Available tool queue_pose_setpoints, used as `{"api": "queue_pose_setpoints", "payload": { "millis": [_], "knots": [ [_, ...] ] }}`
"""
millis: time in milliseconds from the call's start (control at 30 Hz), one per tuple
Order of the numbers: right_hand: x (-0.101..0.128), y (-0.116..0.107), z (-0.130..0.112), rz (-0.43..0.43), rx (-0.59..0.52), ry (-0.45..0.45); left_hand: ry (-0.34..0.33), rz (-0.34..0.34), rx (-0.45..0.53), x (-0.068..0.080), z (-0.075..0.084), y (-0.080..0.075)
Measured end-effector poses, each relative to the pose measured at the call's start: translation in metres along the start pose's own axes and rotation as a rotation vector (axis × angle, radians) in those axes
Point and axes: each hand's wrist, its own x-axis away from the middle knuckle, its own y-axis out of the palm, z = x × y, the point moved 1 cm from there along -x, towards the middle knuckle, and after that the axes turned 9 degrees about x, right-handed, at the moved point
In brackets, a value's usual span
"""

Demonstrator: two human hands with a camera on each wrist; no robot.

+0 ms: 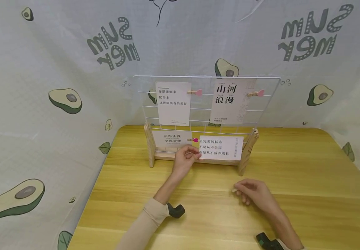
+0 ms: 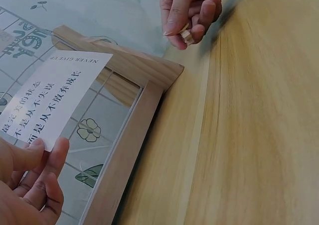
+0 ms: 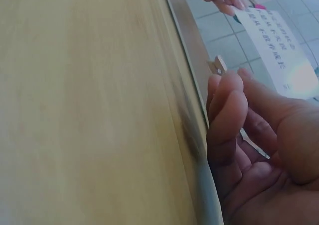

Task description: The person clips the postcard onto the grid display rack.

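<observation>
My left hand [image 1: 186, 159] pinches the lower left corner of a white printed card [image 1: 220, 148] between thumb and fingers. It holds the card against the lower right of a white wire grid rack [image 1: 198, 130]. In the head view my right hand [image 1: 256, 194] is above the table, in front of the rack's right foot. Its thumb and fingertips pinch a small wooden clothespin [image 3: 219, 64], partly hidden by the fingers. Left of the held card, a lower card [image 1: 170, 139] hangs under a clothespin with a dark pink heart [image 1: 195, 140].
Two upper cards hang on the grid: a left card [image 1: 173, 111] and a right card [image 1: 226, 111], each with a pink-heart clothespin on its right edge. Wooden feet [image 1: 247, 152] carry the rack on a wood-grain table [image 1: 292, 166]. Behind hangs an avocado-print cloth [image 1: 180, 41].
</observation>
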Motion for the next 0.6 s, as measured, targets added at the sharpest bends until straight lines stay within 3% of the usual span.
{"api": "queue_pose_setpoints", "payload": {
  "millis": [233, 600],
  "knots": [
    [-0.0001, -0.0018, 0.0042, -0.024, -0.03, -0.034, 0.033, 0.07, -0.015, -0.0017, -0.0012, 0.001],
    [-0.0016, -0.0086, -0.003, 0.102, 0.008, 0.127, 0.141, 0.145, -0.003, -0.0012, -0.0003, 0.0033]
  ]
}}
